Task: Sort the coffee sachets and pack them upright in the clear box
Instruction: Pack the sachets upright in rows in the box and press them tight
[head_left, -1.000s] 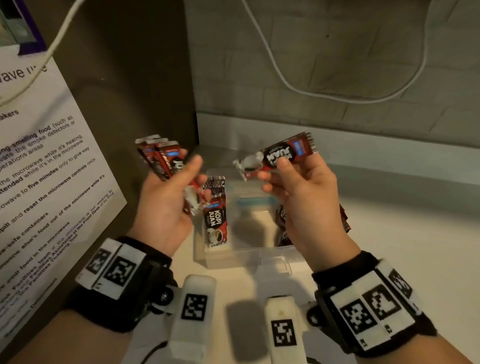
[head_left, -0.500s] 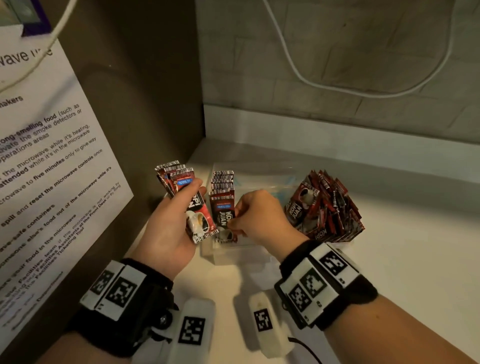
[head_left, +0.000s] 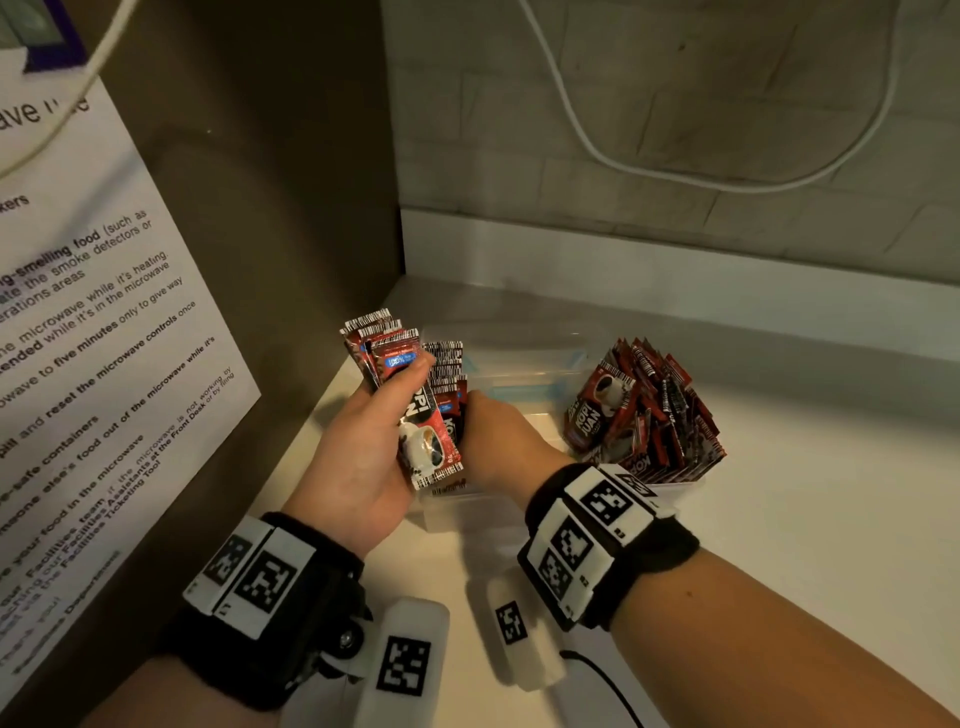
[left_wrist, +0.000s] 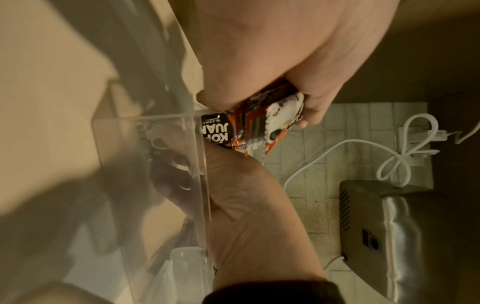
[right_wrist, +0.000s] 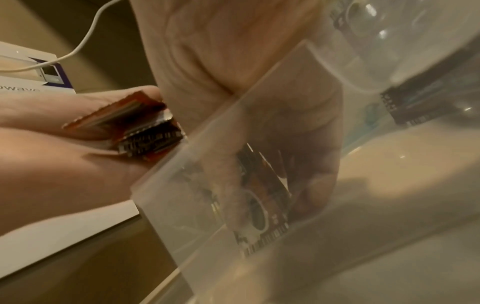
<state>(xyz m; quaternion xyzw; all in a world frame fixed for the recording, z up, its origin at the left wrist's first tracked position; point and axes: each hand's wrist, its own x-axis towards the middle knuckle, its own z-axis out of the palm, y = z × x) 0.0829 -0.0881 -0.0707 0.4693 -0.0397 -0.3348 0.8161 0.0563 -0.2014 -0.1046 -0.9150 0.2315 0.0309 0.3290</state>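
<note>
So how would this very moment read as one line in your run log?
step: packing | left hand: grips sachet bundle | right hand: setting sachet into clear box | loose pile: waiting, right

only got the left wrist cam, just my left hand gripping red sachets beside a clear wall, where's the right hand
Observer: The right hand reaches down into the clear plastic box, pinching a red and black coffee sachet near the floor.
Operator: any left to sort
Observer: Yes, a loose heap of red sachets sits right of the box.
Operator: anything packed yet
Observer: An upright row of sachets stands at the box's left end, barcodes up, behind the fanned bunch of sachets in your left hand.
</note>
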